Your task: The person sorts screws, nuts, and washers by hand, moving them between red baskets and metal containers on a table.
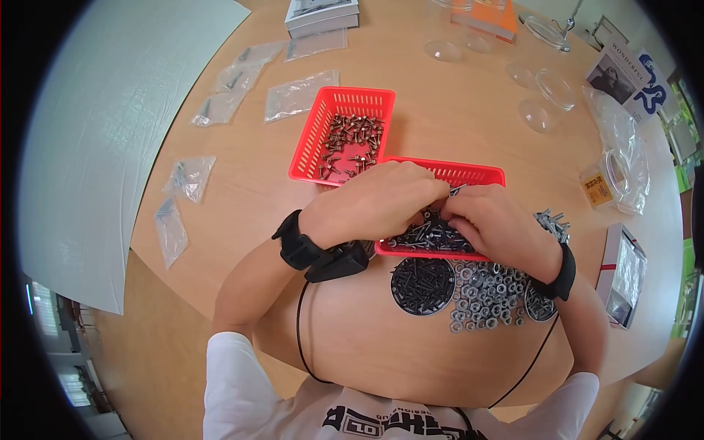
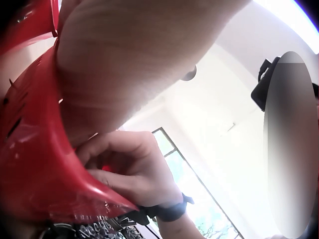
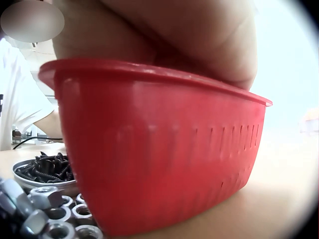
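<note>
Both hands reach into a red basket [image 1: 495, 176] that holds a heap of mixed dark and silver screws [image 1: 433, 236]. My left hand [image 1: 389, 194] comes over the basket's left side, fingers bent down among the screws. From the right, my right hand [image 1: 502, 220] dips in with curled fingers, close against the left fingertips. A bit of silver metal [image 1: 457, 189] shows between the two hands. In the left wrist view the right hand [image 2: 132, 162] bends over the rim; the right wrist view shows mostly the basket's outer wall [image 3: 164, 149]. What the fingertips hold is hidden, so I cannot tell.
Another red basket [image 1: 299, 158] with brass-coloured bolts adjoins at upper left. In front lie a dish of black screws [image 1: 423, 286] and many loose nuts [image 1: 488, 297]. Plastic bags [image 1: 172, 231] lie at left; a clear jar [image 1: 609, 180], lids [image 1: 534, 115] and books [image 1: 323, 18] stand farther off.
</note>
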Motion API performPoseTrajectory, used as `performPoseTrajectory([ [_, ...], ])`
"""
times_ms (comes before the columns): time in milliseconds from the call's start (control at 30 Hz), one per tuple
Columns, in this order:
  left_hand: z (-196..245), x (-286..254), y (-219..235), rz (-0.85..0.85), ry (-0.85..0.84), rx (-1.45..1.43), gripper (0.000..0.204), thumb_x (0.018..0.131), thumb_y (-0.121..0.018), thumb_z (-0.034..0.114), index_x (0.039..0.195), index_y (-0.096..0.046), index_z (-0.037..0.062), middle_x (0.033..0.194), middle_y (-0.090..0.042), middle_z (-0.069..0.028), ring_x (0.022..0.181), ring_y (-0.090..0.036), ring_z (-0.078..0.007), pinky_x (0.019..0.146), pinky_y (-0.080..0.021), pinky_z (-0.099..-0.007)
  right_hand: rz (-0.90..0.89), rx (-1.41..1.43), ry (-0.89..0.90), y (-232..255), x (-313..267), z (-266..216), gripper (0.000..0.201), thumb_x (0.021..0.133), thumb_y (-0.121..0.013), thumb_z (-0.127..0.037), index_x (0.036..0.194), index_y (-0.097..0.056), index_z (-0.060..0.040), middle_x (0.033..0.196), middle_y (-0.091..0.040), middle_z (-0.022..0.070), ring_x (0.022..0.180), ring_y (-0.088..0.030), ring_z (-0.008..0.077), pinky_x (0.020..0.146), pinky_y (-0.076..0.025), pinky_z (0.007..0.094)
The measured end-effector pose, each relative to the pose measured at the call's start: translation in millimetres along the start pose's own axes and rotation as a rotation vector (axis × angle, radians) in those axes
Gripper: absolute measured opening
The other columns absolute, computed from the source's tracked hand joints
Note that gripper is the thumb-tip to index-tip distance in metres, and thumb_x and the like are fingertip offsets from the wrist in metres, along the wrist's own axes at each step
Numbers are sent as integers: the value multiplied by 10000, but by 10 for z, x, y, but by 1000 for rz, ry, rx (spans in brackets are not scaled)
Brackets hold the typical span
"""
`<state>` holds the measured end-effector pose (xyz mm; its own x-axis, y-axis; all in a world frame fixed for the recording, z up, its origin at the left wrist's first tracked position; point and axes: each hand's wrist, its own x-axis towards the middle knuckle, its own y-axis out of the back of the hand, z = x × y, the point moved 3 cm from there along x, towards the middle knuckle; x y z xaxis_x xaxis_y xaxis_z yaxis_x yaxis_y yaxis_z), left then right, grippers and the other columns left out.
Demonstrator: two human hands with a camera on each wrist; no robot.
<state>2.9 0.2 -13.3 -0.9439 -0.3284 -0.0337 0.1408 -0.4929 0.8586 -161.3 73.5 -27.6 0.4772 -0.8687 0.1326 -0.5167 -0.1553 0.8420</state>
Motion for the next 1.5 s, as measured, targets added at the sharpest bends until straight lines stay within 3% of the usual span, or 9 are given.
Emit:
performPoseTrajectory([
  [233,36,-29,44,-72,58,-13,235,751,-754,6,971,-672,-2,896,-671,-141,895,-658,-331,775,-511,-436,129,-36,-73,69,-86,-103,137,851,-668,-5,987,-656,8,937,-641,158,905,-617,369,789,-507,437],
  [367,26,-38,-28,-30,-14,87,280,709,-805,58,958,-690,-2,912,-677,-137,909,-658,-338,786,-514,-436,74,17,-43,39,-67,-153,152,839,-701,-59,987,-683,-28,968,-638,128,952,-627,336,817,-510,445],
  [533,27,-5,-29,-60,52,62,258,690,-808,52,915,-698,-8,894,-687,-158,901,-668,-347,780,-518,-445,29,-81,-90,-126,-51,-78,149,830,-724,-87,972,-701,-45,939,-649,122,957,-623,339,858,-500,436],
  [833,27,-4,-32,-67,63,60,266,685,-801,52,922,-698,-9,891,-696,-169,894,-675,-347,779,-524,-442,70,-97,-143,-211,-22,-11,109,830,-712,-118,904,-683,-44,909,-663,123,962,-635,331,809,-517,462],
  [933,18,-2,-47,-70,61,66,288,681,-816,70,933,-700,-3,891,-692,-166,890,-673,-348,780,-523,-443,-4,-94,-220,-157,-8,-70,108,823,-707,-109,893,-668,-37,912,-658,125,978,-634,331,814,-519,460],
  [1133,12,-10,-40,-42,29,61,324,681,-847,122,956,-712,16,912,-681,-147,921,-663,-340,801,-517,-440,55,1,-103,-20,-39,-140,118,840,-693,-82,914,-619,-27,910,-637,128,961,-618,328,787,-504,453],
  [1233,14,-30,-64,7,-49,57,318,699,-837,121,985,-731,33,935,-676,-124,943,-657,-324,815,-514,-437,144,29,-62,143,-109,-240,136,844,-721,-46,925,-617,-12,807,-612,103,786,-621,243,711,-501,357],
  [1333,12,-22,-129,41,-114,83,274,743,-804,118,1001,-747,47,940,-667,-104,953,-653,-306,824,-515,-431,53,112,-257,306,-166,-375,131,853,-701,-76,919,-602,-23,855,-640,132,837,-627,322,764,-493,426],
  [1500,56,2,-136,31,-149,120,178,820,-734,139,975,-742,51,926,-642,-93,964,-644,-292,830,-513,-422,-97,106,-178,308,-200,-551,142,853,-707,-89,925,-601,-26,837,-650,138,787,-645,332,707,-499,416],
])
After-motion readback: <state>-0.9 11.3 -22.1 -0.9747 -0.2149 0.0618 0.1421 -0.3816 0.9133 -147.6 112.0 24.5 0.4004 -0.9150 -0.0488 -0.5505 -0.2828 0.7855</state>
